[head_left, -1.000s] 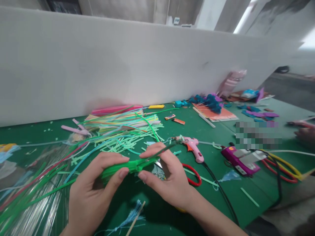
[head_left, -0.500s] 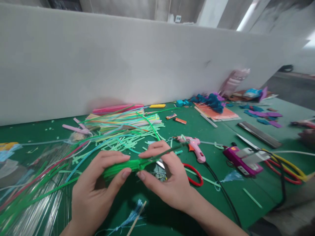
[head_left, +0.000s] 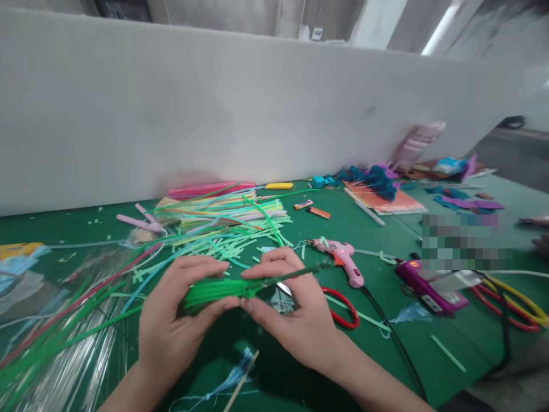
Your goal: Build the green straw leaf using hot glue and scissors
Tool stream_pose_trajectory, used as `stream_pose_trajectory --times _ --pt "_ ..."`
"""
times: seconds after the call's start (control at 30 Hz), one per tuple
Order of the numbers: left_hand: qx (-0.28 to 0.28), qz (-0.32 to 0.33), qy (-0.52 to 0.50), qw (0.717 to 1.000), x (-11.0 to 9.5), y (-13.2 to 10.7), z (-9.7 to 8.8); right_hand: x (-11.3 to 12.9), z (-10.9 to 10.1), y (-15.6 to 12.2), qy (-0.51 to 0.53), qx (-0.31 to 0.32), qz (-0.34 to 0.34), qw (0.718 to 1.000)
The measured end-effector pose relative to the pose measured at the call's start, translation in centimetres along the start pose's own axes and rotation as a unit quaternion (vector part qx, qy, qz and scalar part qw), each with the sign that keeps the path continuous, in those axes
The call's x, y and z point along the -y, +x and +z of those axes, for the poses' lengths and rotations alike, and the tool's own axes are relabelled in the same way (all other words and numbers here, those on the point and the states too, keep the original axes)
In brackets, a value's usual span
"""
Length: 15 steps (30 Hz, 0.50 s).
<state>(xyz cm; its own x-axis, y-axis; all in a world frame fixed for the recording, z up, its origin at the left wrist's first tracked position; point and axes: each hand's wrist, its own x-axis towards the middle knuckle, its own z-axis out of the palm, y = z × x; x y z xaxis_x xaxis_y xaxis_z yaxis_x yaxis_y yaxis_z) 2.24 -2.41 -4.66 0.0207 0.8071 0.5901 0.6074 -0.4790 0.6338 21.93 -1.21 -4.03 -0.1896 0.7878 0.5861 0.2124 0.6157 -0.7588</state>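
Both my hands hold a tight bundle of bright green strips (head_left: pixel 214 290) just above the green table (head_left: pixel 373 232). My left hand (head_left: pixel 171 326) wraps its fingers and thumb round the bundle's thick left end. My right hand (head_left: pixel 291 312) pinches the narrow right end, where a thin dark green stem (head_left: pixel 300 272) sticks out up and to the right. Red-handled scissors (head_left: pixel 343 309) lie right behind my right hand.
A heap of coloured strips (head_left: pixel 214 226) lies behind my hands, long strips and clear sticks (head_left: pixel 64 343) at the left. A pink glue gun (head_left: pixel 343 260), a purple glue gun (head_left: pixel 429 286) with cords, two lighters (head_left: pixel 313 209) and blue and purple pieces (head_left: pixel 373 178) lie right. A white wall stands behind.
My hands have drawn slightly closer together on the green bundle. The view has shifted a little to the left and down.
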Motion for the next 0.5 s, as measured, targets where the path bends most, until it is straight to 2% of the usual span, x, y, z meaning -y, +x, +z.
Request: stream_pose_trajectory --times 0.07,0.1,0.2,0.27,0.37,0.43,0.5 --pt "0.006 0.020 0.017 1.000 0.4 0.5 -0.1 -0.1 0.0 0.0 -0.001 -0.005 -0.002 1.000" --pt "0.001 0.054 0.029 0.998 0.6 0.8 -0.3 -0.1 0.0 0.0 -0.001 -0.008 0.000 1.000" --pt "-0.022 0.216 0.092 0.972 0.9 1.6 -1.1 0.0 -0.1 0.1 -0.005 -0.009 0.008 1.000" --pt "-0.017 0.282 0.132 0.950 0.5 1.5 -2.1 0.1 -0.2 0.2 -0.010 -0.006 0.010 1.000" --pt "0.001 0.280 0.149 0.948 -0.5 -0.3 -3.8 0.1 -0.2 0.3 -0.009 -0.004 0.011 1.000" --pt "0.011 0.250 0.115 0.961 -0.9 -2.1 -4.7 -0.2 -0.1 0.3 -0.004 -0.007 0.014 1.000" --pt "0.040 0.247 0.077 0.965 -0.8 -3.8 -4.9 -0.5 -0.1 0.3 0.003 -0.011 0.017 1.000"
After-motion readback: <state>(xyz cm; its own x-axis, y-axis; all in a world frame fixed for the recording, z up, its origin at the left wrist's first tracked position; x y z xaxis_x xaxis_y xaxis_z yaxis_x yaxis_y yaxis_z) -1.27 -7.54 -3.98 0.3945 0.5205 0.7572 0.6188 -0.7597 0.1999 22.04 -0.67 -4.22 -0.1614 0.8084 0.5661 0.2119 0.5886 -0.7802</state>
